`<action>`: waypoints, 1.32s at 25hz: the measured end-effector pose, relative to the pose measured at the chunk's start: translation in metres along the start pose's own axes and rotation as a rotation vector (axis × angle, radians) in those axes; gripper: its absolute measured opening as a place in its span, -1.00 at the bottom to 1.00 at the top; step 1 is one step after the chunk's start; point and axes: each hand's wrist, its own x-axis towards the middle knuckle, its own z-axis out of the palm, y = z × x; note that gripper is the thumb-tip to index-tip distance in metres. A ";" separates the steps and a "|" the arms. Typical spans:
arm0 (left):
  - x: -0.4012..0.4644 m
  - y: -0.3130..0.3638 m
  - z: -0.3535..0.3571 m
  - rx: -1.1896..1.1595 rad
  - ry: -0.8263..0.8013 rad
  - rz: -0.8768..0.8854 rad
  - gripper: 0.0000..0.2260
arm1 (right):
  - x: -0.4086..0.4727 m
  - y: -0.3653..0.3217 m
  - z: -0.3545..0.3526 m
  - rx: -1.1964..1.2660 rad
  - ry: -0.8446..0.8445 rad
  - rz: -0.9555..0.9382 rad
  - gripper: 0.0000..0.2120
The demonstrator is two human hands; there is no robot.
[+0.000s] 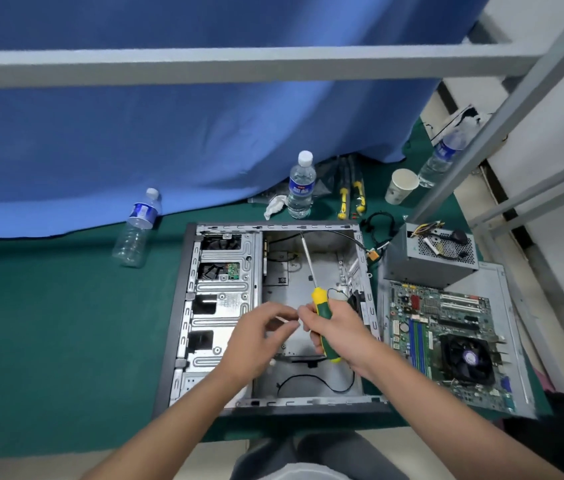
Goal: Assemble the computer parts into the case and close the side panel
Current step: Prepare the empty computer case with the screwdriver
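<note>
Open computer case (225, 299) lies flat mid-worktop (48, 323), motherboard (446, 344) on the side panel (502, 282) toward the right edge, power supply (429, 258) behind it. Right hand (339, 330) grips a screwdriver (320, 306) over the case; left hand (259, 334) pinches something small, can't tell what.

right grip (337, 329) clenched, left grip (259, 336) pinching.

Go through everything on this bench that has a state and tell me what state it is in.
Computer case: lying flat, side open, main bay bare.
Motherboard: outside the case, lying on the side panel.
Power supply: outside the case.
Screwdriver: held in the right hand, tip inside the case.
Left hand: fingers curled, contents unclear.
Middle bottle: upright, capped.
Paper cup: tilted.
</note>
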 end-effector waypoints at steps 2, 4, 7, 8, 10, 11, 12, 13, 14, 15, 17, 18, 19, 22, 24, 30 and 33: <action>0.001 0.002 -0.007 -0.080 0.030 -0.004 -0.83 | 0.000 -0.004 0.010 0.047 -0.025 0.028 -0.82; 0.001 0.002 -0.017 -0.100 0.055 0.011 -0.84 | 0.000 -0.006 0.019 0.088 -0.059 0.043 -0.82; -0.001 -0.006 -0.030 -0.035 0.061 0.095 -0.85 | 0.001 -0.006 0.033 0.173 -0.084 0.070 -0.79; -0.002 -0.009 -0.033 -0.041 0.067 0.100 -0.85 | 0.002 -0.007 0.036 0.182 -0.087 0.072 -0.78; 0.001 -0.014 -0.037 -0.130 0.101 0.027 -0.88 | 0.005 -0.010 0.035 0.075 -0.084 0.035 -0.73; 0.004 -0.016 -0.039 -0.190 0.138 -0.035 -0.88 | 0.005 -0.012 0.030 -0.046 -0.073 -0.006 -0.71; 0.006 -0.019 -0.041 -0.243 0.184 -0.095 -0.86 | 0.005 -0.013 0.022 -0.209 -0.060 -0.065 -0.69; 0.007 -0.022 -0.042 -0.283 0.227 -0.143 -0.85 | 0.004 -0.013 0.013 -0.412 -0.038 -0.142 -0.64; 0.007 -0.024 -0.045 -0.303 0.254 -0.162 -0.84 | 0.003 -0.011 0.002 -0.638 -0.001 -0.228 -0.61; 0.009 -0.024 -0.049 -0.307 0.259 -0.165 -0.84 | 0.003 -0.009 -0.007 -0.874 0.038 -0.301 -0.60; 0.013 -0.024 -0.056 -0.318 0.250 -0.165 -0.83 | 0.003 -0.009 -0.021 -1.223 0.082 -0.377 -0.65; 0.015 -0.024 -0.058 -0.327 0.248 -0.159 -0.83 | 0.003 -0.011 -0.026 -1.288 0.091 -0.379 -0.67; 0.015 -0.021 -0.059 -0.334 0.250 -0.152 -0.82 | 0.004 -0.013 -0.029 -1.308 0.100 -0.376 -0.68; 0.014 -0.017 -0.063 -0.323 0.246 -0.131 -0.82 | 0.003 -0.017 -0.033 -1.327 0.117 -0.381 -0.68; 0.012 -0.016 -0.065 -0.308 0.233 -0.122 -0.83 | 0.001 -0.018 -0.030 -1.360 0.111 -0.392 -0.71; 0.005 -0.012 -0.071 -0.147 0.218 -0.038 -0.86 | -0.004 -0.024 -0.023 -1.429 0.085 -0.386 -0.76; 0.003 -0.010 -0.076 0.052 0.196 0.039 -0.91 | -0.007 -0.030 -0.021 -1.527 0.076 -0.399 -0.80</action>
